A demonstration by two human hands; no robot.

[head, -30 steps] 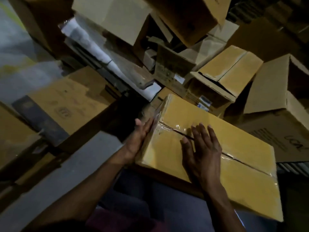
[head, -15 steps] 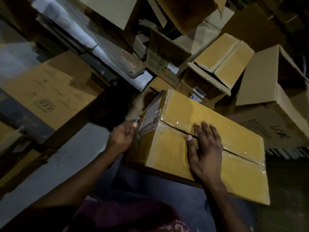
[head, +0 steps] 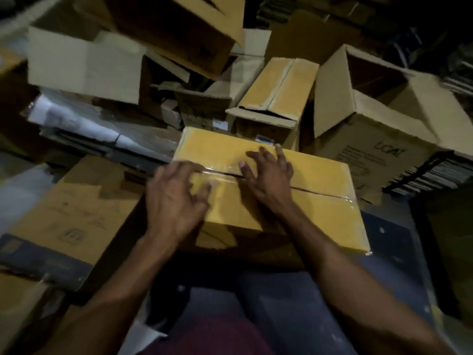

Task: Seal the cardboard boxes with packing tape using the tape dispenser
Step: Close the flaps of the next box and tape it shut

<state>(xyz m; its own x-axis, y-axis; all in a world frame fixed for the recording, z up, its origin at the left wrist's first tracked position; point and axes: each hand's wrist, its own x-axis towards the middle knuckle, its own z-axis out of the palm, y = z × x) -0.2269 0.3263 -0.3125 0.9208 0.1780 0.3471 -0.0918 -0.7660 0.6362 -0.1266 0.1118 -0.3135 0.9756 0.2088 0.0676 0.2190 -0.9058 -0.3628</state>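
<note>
A closed yellow-brown cardboard box [head: 317, 211] lies in front of me on my lap, with clear tape [head: 330, 194] shining along its centre seam. My right hand [head: 268, 175] lies flat on the seam with its fingers spread. My left hand [head: 176, 198] is on the box's left end, its fingers bent and its fingertips touching the taped seam there. No tape dispenser is in view.
A pile of cardboard boxes surrounds me: an open box [head: 384, 111] at the right, a box with closed flaps [head: 276, 98] behind, a flat printed box [head: 76, 213] at the left, and more open boxes [head: 84, 65] stacked above. White sheeting [head: 89, 126] lies at the left.
My left hand has come up from the box's left side onto its top at the seam. My right hand slid left along the tape. The view has tilted and shifted.
</note>
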